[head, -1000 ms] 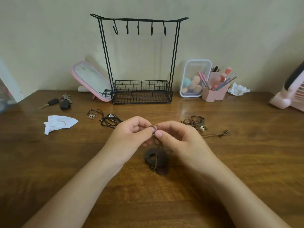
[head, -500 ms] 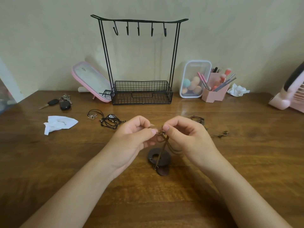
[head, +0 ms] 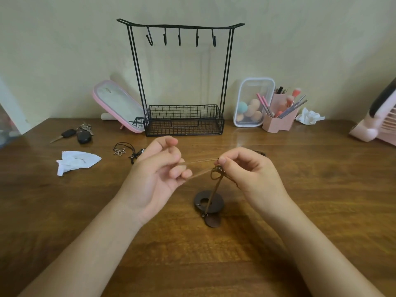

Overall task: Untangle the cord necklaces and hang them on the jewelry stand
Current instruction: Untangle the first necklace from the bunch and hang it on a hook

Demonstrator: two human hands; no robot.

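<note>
I hold a brown cord necklace (head: 201, 167) stretched between both hands above the wooden table. My left hand (head: 156, 174) grips the cord's loop with curled fingers. My right hand (head: 248, 170) pinches the cord at a knot (head: 217, 171). From the knot the cord drops to a dark round wooden pendant (head: 209, 203) lying on the table. A black cord necklace with a flower charm (head: 123, 150) lies left of my left hand. Part of another cord bundle (head: 260, 153) shows behind my right hand. The black wire jewelry stand (head: 184, 82) has bare hooks.
Car keys (head: 79, 133) and a crumpled white tissue (head: 75, 161) lie at the left. A pink mirror (head: 117, 106) leans by the stand. A clear sponge box (head: 252, 102), a pink brush holder (head: 280, 116), a tissue (head: 309, 116) and a pink fan (head: 379, 123) stand at the right.
My hands have moved apart and lifted a little, stretching the brown cord taut between them. The left hand went left and the knot stayed with the right hand.
</note>
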